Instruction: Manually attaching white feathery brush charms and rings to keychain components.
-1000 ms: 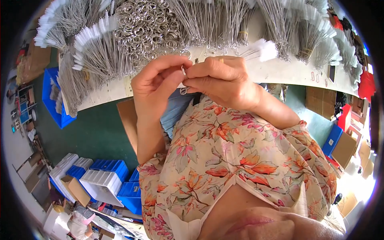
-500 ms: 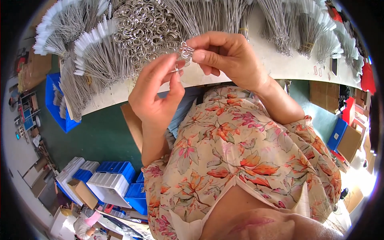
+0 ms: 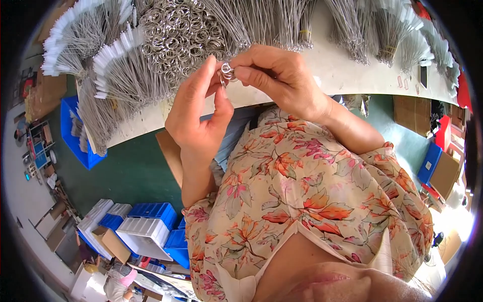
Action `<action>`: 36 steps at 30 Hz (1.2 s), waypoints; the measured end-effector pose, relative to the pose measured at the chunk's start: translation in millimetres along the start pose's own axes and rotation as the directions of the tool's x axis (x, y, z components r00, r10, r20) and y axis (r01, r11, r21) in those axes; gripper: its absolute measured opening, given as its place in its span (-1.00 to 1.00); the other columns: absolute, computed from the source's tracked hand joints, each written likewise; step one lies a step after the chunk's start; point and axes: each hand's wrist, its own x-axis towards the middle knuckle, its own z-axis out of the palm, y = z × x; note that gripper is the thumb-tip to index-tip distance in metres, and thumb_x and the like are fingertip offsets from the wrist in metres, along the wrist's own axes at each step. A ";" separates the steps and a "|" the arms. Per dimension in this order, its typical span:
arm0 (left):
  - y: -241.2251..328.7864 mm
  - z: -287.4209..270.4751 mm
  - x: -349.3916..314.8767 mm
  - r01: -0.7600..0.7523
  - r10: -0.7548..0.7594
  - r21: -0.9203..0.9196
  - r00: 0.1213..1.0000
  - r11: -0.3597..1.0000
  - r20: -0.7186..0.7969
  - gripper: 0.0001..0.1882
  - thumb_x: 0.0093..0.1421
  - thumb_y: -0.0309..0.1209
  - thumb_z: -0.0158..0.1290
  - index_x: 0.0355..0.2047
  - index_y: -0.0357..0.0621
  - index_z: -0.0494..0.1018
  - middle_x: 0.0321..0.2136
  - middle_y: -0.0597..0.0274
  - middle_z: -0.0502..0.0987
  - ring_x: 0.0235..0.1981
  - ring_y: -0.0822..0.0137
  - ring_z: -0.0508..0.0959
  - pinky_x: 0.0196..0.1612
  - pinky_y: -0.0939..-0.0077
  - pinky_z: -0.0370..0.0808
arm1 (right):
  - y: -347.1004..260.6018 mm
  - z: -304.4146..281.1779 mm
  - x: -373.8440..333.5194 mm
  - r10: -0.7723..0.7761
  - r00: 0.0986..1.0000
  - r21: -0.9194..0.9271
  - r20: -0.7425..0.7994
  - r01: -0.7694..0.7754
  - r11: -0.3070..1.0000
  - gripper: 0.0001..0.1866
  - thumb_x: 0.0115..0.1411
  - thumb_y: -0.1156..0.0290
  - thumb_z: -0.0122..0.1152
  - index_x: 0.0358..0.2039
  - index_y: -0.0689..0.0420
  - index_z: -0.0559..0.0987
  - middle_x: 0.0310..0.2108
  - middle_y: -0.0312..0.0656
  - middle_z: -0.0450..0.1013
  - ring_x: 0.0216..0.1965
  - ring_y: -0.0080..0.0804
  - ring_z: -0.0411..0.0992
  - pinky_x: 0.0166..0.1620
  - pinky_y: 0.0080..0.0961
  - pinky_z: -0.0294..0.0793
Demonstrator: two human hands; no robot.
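Metal rings (image 3: 227,71) jut leftward from the right hand (image 3: 289,83), whose thumb and forefinger are pinched on them, making it the nearer hand. At their left, one edge-on ring (image 3: 221,79), long axis running up the view, sits between the parted thumb and forefinger of the left hand (image 3: 193,118); whether those grip it I cannot tell. Beyond, on the table (image 3: 342,75), lies a split-ring pile (image 3: 183,38), flanked by wire-handled brushes (image 3: 123,70).

we look steeply down from head height in a wide fisheye view, close over the left hand (image 3: 193,116), right hand (image 3: 287,83) and table (image 3: 352,80).
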 end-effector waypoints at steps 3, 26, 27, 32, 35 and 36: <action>-4.8 -5.9 6.1 -0.226 0.213 0.157 0.973 0.961 0.091 -0.62 -0.05 -0.72 0.02 -0.15 -0.31 0.45 -0.30 0.04 0.51 -0.37 0.26 0.55 -0.35 0.54 0.51 | 0.5 1.2 -2.6 0.050 0.999 0.041 0.009 -0.050 0.998 -0.86 0.13 0.49 0.11 -0.32 0.26 0.52 -0.46 -0.18 0.45 -0.44 -0.51 0.42 -0.35 -0.59 0.42; -1.8 -0.5 -1.0 -0.262 0.247 0.287 0.965 0.921 0.090 -0.68 0.01 -0.69 0.02 -0.17 -0.35 0.45 -0.24 -0.02 0.48 -0.34 0.29 0.54 -0.33 0.54 0.52 | -0.2 -7.2 5.3 0.312 0.934 0.396 0.171 -0.356 0.846 -0.87 0.13 0.44 0.14 -0.35 0.22 0.55 -0.51 -0.33 0.44 -0.55 -0.68 0.36 -0.54 -0.72 0.35; -1.9 -1.7 0.6 -0.269 0.249 0.250 0.962 0.930 0.112 -0.68 0.01 -0.70 0.02 -0.16 -0.36 0.44 -0.24 -0.02 0.48 -0.33 0.29 0.55 -0.33 0.53 0.52 | -0.1 -7.8 5.2 0.312 0.935 0.397 0.170 -0.355 0.846 -0.87 0.13 0.44 0.14 -0.35 0.22 0.55 -0.51 -0.33 0.44 -0.55 -0.68 0.36 -0.54 -0.72 0.35; 6.8 -5.7 2.9 0.001 0.002 -0.059 0.999 0.998 0.053 -0.66 0.00 -0.72 0.02 -0.15 -0.38 0.43 -0.21 -0.03 0.47 -0.30 0.30 0.55 -0.28 0.54 0.54 | -4.4 -9.0 6.3 0.305 0.917 0.452 0.256 -0.393 0.801 -0.85 0.15 0.39 0.12 -0.35 0.20 0.55 -0.50 -0.34 0.46 -0.55 -0.72 0.30 -0.50 -0.74 0.28; 7.2 -6.0 2.8 0.019 -0.015 -0.082 0.998 0.996 0.055 -0.65 -0.01 -0.74 0.01 -0.14 -0.39 0.42 -0.20 -0.03 0.46 -0.30 0.30 0.55 -0.26 0.55 0.55 | 1.3 -7.3 4.8 0.313 0.919 0.509 0.241 -0.394 0.766 -0.85 0.15 0.38 0.13 -0.34 0.17 0.56 -0.49 -0.36 0.46 -0.53 -0.73 0.29 -0.49 -0.75 0.27; 7.1 -6.1 2.7 0.011 -0.007 -0.072 0.998 0.997 0.064 -0.65 -0.01 -0.74 0.00 -0.14 -0.39 0.42 -0.20 -0.03 0.46 -0.30 0.29 0.55 -0.25 0.55 0.55 | 1.0 -8.5 5.7 0.313 0.919 0.509 0.241 -0.394 0.765 -0.85 0.15 0.38 0.13 -0.34 0.17 0.56 -0.49 -0.36 0.46 -0.53 -0.73 0.29 -0.49 -0.75 0.27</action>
